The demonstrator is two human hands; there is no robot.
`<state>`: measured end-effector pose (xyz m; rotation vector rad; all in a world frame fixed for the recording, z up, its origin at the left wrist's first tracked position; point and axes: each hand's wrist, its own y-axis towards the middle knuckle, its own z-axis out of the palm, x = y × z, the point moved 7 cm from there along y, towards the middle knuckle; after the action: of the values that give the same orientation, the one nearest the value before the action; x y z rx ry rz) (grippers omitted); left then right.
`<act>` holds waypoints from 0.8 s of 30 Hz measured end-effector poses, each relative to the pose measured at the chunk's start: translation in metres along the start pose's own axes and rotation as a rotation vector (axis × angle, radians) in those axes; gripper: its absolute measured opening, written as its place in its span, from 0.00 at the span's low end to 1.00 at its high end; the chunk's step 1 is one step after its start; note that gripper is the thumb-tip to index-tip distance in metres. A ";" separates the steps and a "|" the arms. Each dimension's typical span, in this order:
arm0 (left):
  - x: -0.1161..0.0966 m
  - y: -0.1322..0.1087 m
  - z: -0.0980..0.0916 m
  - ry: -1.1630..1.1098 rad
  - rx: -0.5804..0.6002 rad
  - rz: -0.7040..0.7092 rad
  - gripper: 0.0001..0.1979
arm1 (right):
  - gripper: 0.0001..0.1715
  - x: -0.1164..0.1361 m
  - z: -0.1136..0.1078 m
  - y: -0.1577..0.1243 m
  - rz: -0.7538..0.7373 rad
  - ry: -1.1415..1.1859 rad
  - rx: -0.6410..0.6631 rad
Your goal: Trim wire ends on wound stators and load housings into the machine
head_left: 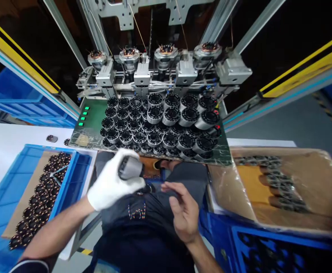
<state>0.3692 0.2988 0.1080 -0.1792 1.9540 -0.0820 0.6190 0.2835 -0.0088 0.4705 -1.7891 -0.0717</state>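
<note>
My left hand (111, 185), in a white glove, is closed around a grey stator core (130, 168) held over my lap. My right hand (183, 210) is bare, hovering just right of it with fingers loosely curled and apart, holding nothing. Ahead, several black-and-silver stator cores (160, 123) are stacked in rows on a green shelf (89, 121) of the winding machine. Wound stators with copper wire sit on the machine's spindles (166, 51).
A blue tray (77, 178) at left holds several wound stators on brown cardboard. A cardboard box (310, 178) lined with plastic at right holds more cores, above a blue crate (240, 239). One loose core (51, 138) lies on the white table. Yellow-edged guard rails flank the machine.
</note>
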 end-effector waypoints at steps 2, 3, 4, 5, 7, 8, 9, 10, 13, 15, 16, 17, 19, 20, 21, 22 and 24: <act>-0.029 0.034 -0.037 0.284 -0.081 0.151 0.28 | 0.14 -0.027 -0.008 -0.001 0.026 -0.110 0.063; -0.043 0.055 -0.051 0.432 -0.105 0.231 0.29 | 0.12 -0.043 -0.011 -0.001 0.033 -0.175 0.093; -0.056 0.077 -0.061 0.577 -0.113 0.302 0.29 | 0.11 -0.059 -0.014 -0.002 0.035 -0.242 0.116; -0.065 0.101 -0.067 0.714 -0.102 0.357 0.29 | 0.12 -0.077 -0.016 -0.002 0.033 -0.310 0.132; -0.076 0.146 -0.072 0.944 -0.058 0.424 0.29 | 0.16 -0.111 -0.018 -0.004 0.027 -0.437 0.138; -0.078 0.166 -0.072 1.033 -0.031 0.438 0.29 | 0.18 -0.127 -0.017 -0.005 0.024 -0.494 0.134; -0.079 0.184 -0.070 1.103 -0.003 0.446 0.30 | 0.19 -0.142 -0.016 -0.007 0.023 -0.548 0.129; -0.079 0.198 -0.068 1.159 0.025 0.454 0.31 | 0.18 -0.155 -0.014 -0.009 0.023 -0.599 0.123; -0.077 0.223 -0.057 1.273 0.103 0.452 0.32 | 0.16 -0.183 -0.007 -0.013 0.025 -0.723 0.102; -0.075 0.229 -0.049 1.323 0.149 0.439 0.32 | 0.16 -0.194 -0.005 -0.014 0.012 -0.775 0.090; -0.074 0.231 -0.046 1.342 0.166 0.432 0.32 | 0.16 -0.197 -0.005 -0.015 -0.001 -0.793 0.088; -0.073 0.232 -0.043 1.357 0.181 0.426 0.32 | 0.16 -0.199 -0.006 -0.015 -0.017 -0.808 0.087; -0.071 0.234 -0.038 1.380 0.200 0.426 0.32 | 0.15 -0.202 -0.008 -0.015 -0.049 -0.832 0.093; -0.071 0.234 -0.036 1.389 0.206 0.427 0.32 | 0.14 -0.203 -0.009 -0.014 -0.062 -0.842 0.097; -0.070 0.235 -0.034 1.396 0.214 0.427 0.33 | 0.14 -0.204 -0.009 -0.014 -0.071 -0.851 0.101; -0.069 0.236 -0.032 1.403 0.227 0.423 0.33 | 0.13 -0.205 -0.009 -0.013 -0.076 -0.859 0.105; -0.067 0.238 -0.030 1.413 0.259 0.405 0.33 | 0.13 -0.206 -0.007 -0.012 -0.080 -0.868 0.115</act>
<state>0.3459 0.5433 0.1469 0.6236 3.2931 -0.2348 0.6686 0.3463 -0.1991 0.6520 -2.6321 -0.2612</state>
